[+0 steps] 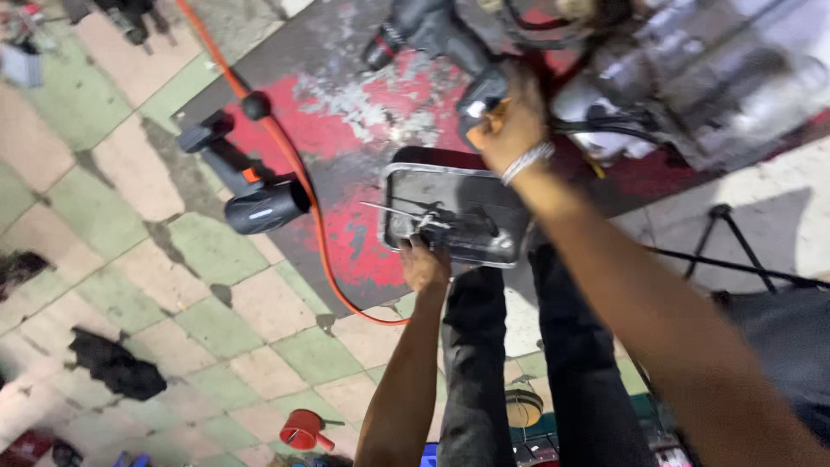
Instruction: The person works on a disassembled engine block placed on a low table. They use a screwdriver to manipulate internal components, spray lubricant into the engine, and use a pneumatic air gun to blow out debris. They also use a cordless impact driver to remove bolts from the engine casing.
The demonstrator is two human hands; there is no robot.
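Tiled floor (pixel 216 251) lies below us; our left hand (pixel 424 264) pinches a tool (pixel 406 212) in the metal tray (pixel 510 251), our right hand (pixel 510 130) grips a power tool (pixel 450 43).

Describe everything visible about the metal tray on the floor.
The metal tray is a shallow, rounded-corner rectangle of dull grey, greasy-looking metal with a raised, shiny rim. It lies flat on the red-and-black painted floor patch, beside the orange hose. Thin metal tools lie inside. The left hand reaches over its near edge; whether it touches is unclear.
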